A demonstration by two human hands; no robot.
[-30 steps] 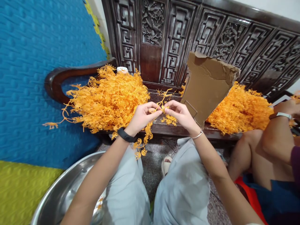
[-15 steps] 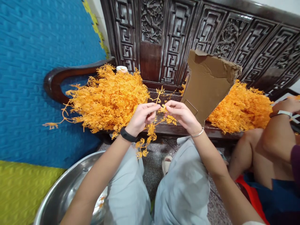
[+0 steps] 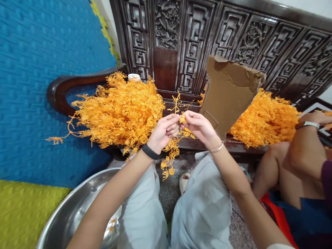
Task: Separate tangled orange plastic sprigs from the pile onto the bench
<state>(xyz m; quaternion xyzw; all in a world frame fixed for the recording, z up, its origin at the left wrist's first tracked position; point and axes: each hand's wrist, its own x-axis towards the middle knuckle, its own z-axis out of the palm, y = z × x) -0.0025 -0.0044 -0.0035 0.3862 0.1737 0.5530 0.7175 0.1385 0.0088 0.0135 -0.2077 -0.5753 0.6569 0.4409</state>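
In the head view, a dark carved wooden desk with a high latticed back (image 3: 198, 145) is carrying two loose heaps. A big bushy mound of orange branching strands (image 3: 121, 110) is spreading on the left, partly overlapping a curved armrest (image 3: 58, 91), with a small white round container (image 3: 134, 77) showing just behind it. A torn brown cardboard sheet (image 3: 228, 93) is leaning upright to the right of the hands, partly blocking the view of a second orange heap (image 3: 261, 121). A shiny metal basin (image 3: 55, 214) is sitting at lower left beside a blue textured mat (image 3: 46, 52), and another person's hand (image 3: 310, 117) is showing at the far right.

The left hand (image 3: 166, 128) is curling closed, its grip pinching a branched orange strand (image 3: 176, 103) whose stem is rising above the fingertips; orange clusters (image 3: 169, 155) are hanging below that hand. The right hand (image 3: 198, 124) is pinching a small orange tuft (image 3: 182, 119) between thumb and fingers. The tuft is lying between both hands' fingertips, near the strand's lower end; whether the two are joined is hidden.
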